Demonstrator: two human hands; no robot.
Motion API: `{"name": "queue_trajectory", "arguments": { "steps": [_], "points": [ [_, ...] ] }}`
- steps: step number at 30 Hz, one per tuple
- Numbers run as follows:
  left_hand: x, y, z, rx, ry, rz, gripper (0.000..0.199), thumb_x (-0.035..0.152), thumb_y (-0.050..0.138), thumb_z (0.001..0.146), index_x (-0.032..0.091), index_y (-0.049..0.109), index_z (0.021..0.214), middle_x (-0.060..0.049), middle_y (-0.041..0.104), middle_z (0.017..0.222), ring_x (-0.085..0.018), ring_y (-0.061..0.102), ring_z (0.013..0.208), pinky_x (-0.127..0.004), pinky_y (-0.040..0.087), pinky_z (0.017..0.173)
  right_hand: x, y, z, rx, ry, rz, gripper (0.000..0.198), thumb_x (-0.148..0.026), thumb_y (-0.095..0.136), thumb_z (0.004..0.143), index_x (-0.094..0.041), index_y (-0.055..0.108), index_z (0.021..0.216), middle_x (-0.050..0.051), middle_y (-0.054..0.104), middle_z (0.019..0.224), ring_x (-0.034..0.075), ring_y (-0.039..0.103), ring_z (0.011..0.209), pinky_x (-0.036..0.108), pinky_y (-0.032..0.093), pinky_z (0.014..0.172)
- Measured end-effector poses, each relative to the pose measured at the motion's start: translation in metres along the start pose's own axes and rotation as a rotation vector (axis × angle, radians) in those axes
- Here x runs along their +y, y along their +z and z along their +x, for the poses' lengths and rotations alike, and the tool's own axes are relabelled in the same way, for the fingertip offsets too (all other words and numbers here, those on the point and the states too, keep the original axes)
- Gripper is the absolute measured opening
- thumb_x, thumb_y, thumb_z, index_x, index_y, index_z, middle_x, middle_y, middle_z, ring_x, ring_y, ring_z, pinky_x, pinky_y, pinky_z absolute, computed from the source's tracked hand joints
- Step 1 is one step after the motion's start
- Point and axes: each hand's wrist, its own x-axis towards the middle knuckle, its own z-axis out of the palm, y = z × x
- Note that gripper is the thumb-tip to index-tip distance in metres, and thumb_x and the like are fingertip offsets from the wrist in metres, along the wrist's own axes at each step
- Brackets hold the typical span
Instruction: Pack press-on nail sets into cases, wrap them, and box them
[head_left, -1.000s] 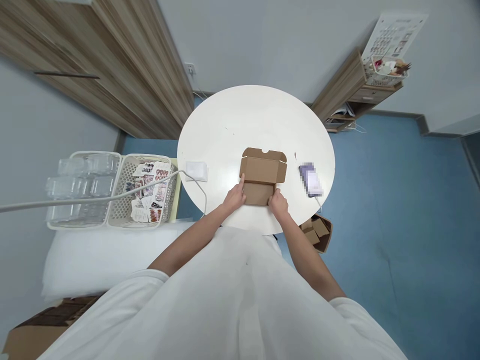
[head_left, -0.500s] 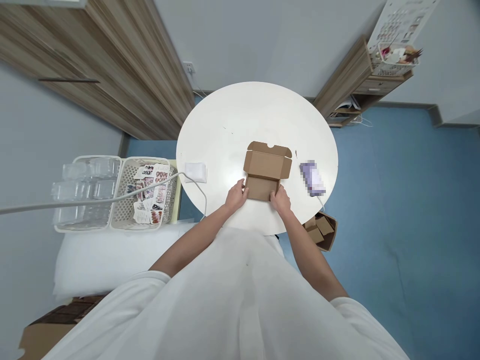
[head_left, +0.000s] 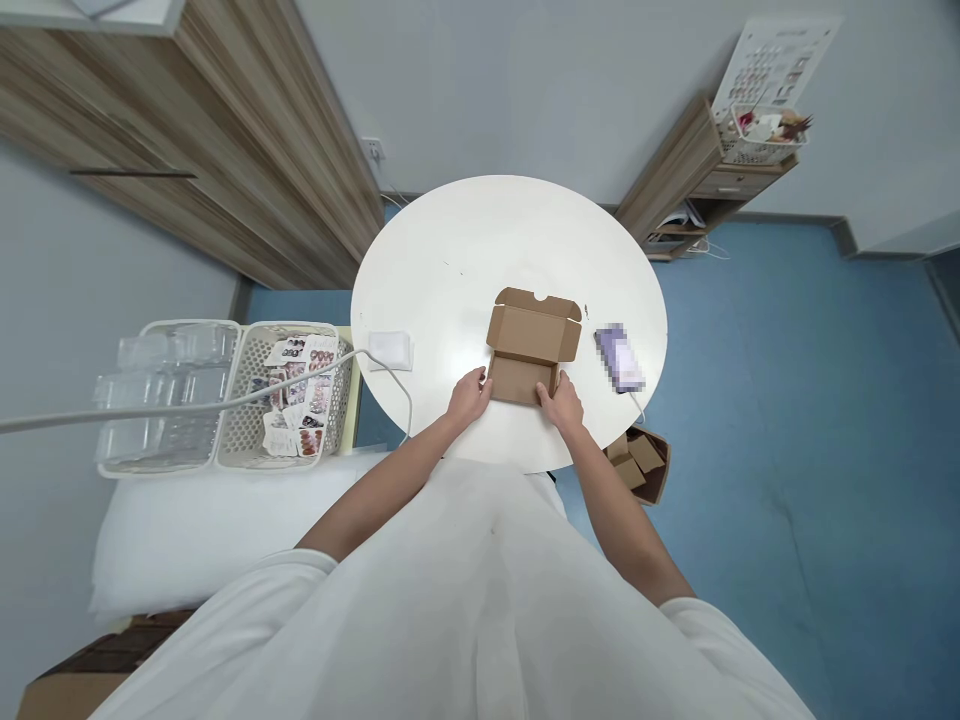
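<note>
A small brown cardboard box lies on the round white table, its lid raised and tilted back with the side flaps spread. Nothing shows inside the box. My left hand is closed at the box's left wall, thumb by the near left corner. On the opposite side, my right hand grips the right wall, its thumb over the inside and the other fingers outside. A folded white cloth or pad lies to the left of my hands. A purple phone-like item, blurred out, lies to the right with a cable.
The round table stands near the wall. A grey cable crosses from the left onto it. White baskets hold clear plastic boxes and printed cards. An open carton with cardboard pieces stands below at the right.
The camera view has shifted slightly. My right thumb has moved a little further over the inside of the box. Box and left hand stay almost where they were.
</note>
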Motion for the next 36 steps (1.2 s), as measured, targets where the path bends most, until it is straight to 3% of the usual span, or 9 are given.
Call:
{"name": "queue_trajectory", "arguments": {
  "steps": [5,9,11,13,16,19,23,30,36],
  "points": [
    [-0.004,-0.005,-0.005,0.051,-0.016,-0.023,0.04,0.034,0.039,0.087,0.012,0.049,0.119,-0.011,0.061,0.108,-0.019,0.059,0.089,-0.035,0.045,0.085,-0.005,-0.008,-0.016,0.216,-0.021,0.023,0.068,-0.055,0.036,0.083,-0.019,0.017,0.137,0.015,0.04,0.126,0.028,0.049,0.109,0.038,0.041,0.083],
    [-0.023,-0.025,-0.014,0.175,-0.015,-0.056,0.037,0.035,0.038,0.088,0.014,0.05,0.117,-0.011,0.06,0.109,-0.02,0.057,0.098,-0.035,0.044,0.088,-0.03,-0.004,-0.038,0.401,-0.222,0.192,0.055,-0.042,0.037,0.085,-0.017,0.025,0.133,0.015,0.04,0.122,0.023,0.047,0.108,0.034,0.041,0.085],
    [-0.038,-0.042,-0.019,0.302,-0.012,-0.017,0.033,0.034,0.039,0.088,0.016,0.052,0.113,-0.011,0.059,0.109,-0.022,0.053,0.106,-0.038,0.041,0.094,-0.055,0.005,-0.045,0.327,-0.362,0.261,0.048,-0.036,0.042,0.084,-0.019,0.035,0.128,0.013,0.044,0.117,0.022,0.047,0.105,0.035,0.041,0.086],
    [-0.055,-0.061,-0.02,0.456,-0.034,0.04,0.031,0.033,0.042,0.086,0.018,0.053,0.111,-0.012,0.055,0.113,-0.024,0.046,0.114,-0.041,0.034,0.101,-0.085,0.021,-0.047,0.165,-0.494,0.333,0.04,-0.035,0.045,0.083,-0.021,0.045,0.12,0.009,0.049,0.111,0.02,0.05,0.098,0.034,0.042,0.085],
    [-0.083,-0.089,-0.013,0.628,-0.175,0.025,0.039,0.031,0.049,0.082,0.016,0.047,0.119,-0.014,0.047,0.123,-0.026,0.039,0.122,-0.043,0.027,0.106,-0.132,0.053,-0.04,-0.125,-0.512,0.483,0.041,-0.04,0.047,0.082,-0.024,0.049,0.119,0.008,0.05,0.117,0.018,0.053,0.096,0.032,0.046,0.082],
    [-0.108,-0.107,0.003,0.666,-0.357,-0.107,0.05,0.031,0.053,0.08,0.015,0.041,0.125,-0.015,0.045,0.126,-0.026,0.039,0.123,-0.041,0.029,0.105,-0.166,0.085,-0.027,-0.332,-0.409,0.601,0.046,-0.039,0.05,0.081,-0.025,0.045,0.124,0.006,0.043,0.132,0.018,0.048,0.113,0.033,0.041,0.094],
    [-0.125,-0.114,0.019,0.556,-0.407,-0.175,0.054,0.03,0.057,0.076,0.012,0.044,0.125,-0.017,0.049,0.123,-0.028,0.045,0.118,-0.042,0.032,0.104,-0.188,0.112,-0.014,-0.507,-0.289,0.754,0.054,-0.04,0.049,0.082,-0.026,0.036,0.133,0.004,0.037,0.141,0.018,0.039,0.126,0.033,0.041,0.097],
    [-0.128,-0.104,0.016,0.512,-0.383,-0.206,0.053,0.023,0.062,0.068,0.012,0.052,0.119,-0.013,0.057,0.116,-0.026,0.053,0.11,-0.04,0.039,0.099,-0.198,0.128,-0.012,-0.526,-0.259,0.901,0.057,-0.036,0.052,0.081,-0.022,0.037,0.134,0.006,0.048,0.134,0.017,0.051,0.116,0.032,0.042,0.096],
    [-0.106,-0.092,0.007,0.541,-0.319,-0.333,0.055,0.025,0.062,0.068,0.014,0.051,0.121,-0.011,0.059,0.114,-0.02,0.058,0.098,-0.033,0.05,0.084,-0.187,0.112,-0.02,-0.261,-0.287,0.801,0.051,-0.034,0.058,0.075,-0.02,0.048,0.123,0.007,0.052,0.129,0.018,0.054,0.111,0.032,0.044,0.094]
  ]
}}
